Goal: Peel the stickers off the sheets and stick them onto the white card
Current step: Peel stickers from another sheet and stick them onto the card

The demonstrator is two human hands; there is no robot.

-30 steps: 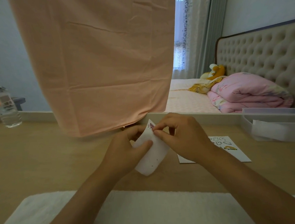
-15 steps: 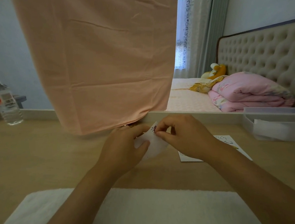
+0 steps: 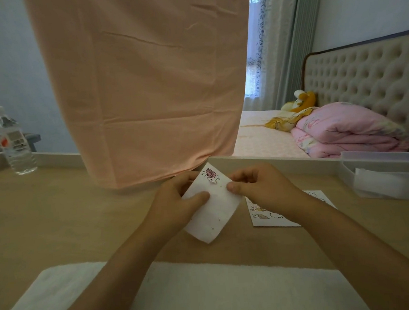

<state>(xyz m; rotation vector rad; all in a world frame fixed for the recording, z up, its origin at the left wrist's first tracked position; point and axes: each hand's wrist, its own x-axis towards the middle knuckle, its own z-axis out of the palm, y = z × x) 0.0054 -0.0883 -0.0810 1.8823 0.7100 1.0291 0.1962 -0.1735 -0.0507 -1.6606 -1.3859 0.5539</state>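
Observation:
I hold a small white sheet [image 3: 216, 212] tilted above the wooden table, between both hands. My left hand [image 3: 175, 204] grips its left edge, thumb lying across the paper. My right hand [image 3: 258, 189] pinches its right edge between thumb and fingers. A pink sticker [image 3: 212, 175] shows near the sheet's top corner. A second white sheet [image 3: 278, 218] with cartoon stickers lies flat on the table under my right wrist, partly hidden by it.
A clear plastic box [image 3: 383, 176] with white paper inside stands at the right. A water bottle [image 3: 14, 144] stands at the far left. A peach cloth [image 3: 143, 86] hangs at the table's back. A white towel [image 3: 186, 295] covers the near edge.
The small sheet was bent and tipped away half a second ago; now it is flattened and facing me, with the pink sticker in view. My right hand has shifted from the top to the right edge.

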